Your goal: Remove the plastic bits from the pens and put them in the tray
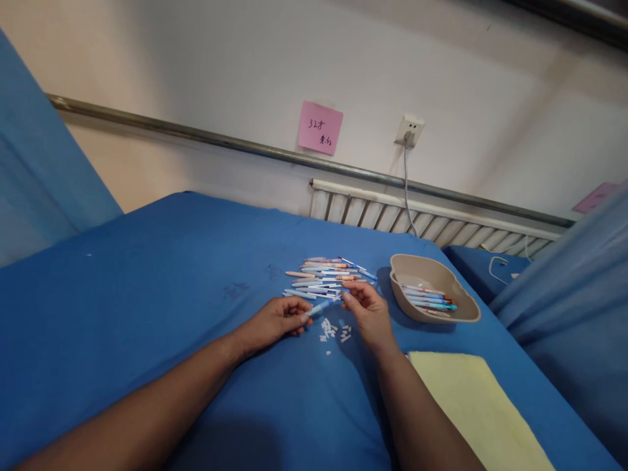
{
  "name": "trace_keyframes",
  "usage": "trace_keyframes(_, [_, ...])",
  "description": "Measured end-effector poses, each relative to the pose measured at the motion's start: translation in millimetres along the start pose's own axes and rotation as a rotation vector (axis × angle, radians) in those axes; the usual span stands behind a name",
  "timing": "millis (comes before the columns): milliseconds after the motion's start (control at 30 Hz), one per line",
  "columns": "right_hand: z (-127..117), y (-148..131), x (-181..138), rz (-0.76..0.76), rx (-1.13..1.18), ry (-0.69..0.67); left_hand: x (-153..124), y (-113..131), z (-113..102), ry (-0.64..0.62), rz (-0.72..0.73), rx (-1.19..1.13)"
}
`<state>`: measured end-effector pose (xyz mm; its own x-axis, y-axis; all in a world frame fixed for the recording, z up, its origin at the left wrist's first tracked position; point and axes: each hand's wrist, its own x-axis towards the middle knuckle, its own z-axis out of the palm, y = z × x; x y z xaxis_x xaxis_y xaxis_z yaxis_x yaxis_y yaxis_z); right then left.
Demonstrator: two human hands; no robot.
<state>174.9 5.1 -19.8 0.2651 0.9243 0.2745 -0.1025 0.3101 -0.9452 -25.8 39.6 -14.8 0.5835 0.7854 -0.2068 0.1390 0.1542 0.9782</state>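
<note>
My left hand pinches one end of a light blue pen just above the blue table. My right hand closes its fingertips on the pen's other end. Behind the hands lies a loose pile of pens in blue, white and orange. Several small white caps or bits are scattered on the cloth between my wrists. To the right stands a beige tray holding several pens.
A pale yellow cloth lies at the front right of the table. Behind are a wall with a pink note, a socket with a cable and a radiator. Blue fabric hangs at left and right.
</note>
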Motion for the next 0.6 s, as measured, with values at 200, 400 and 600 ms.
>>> trace_keyframes(200, [-1.3, 2.9, -0.3, -0.009, -0.009, -0.007, -1.0, 1.6, 0.6, -0.006, 0.011, 0.011])
trace_keyframes(400, [-1.8, 3.4, -0.2, -0.007, -0.018, -0.015, -0.7, 1.1, 1.8, 0.008, 0.012, 0.007])
trace_keyframes(600, [-1.1, 0.3, -1.6, -0.025, -0.033, -0.014, -1.3, 1.9, 1.7, 0.004, -0.005, 0.006])
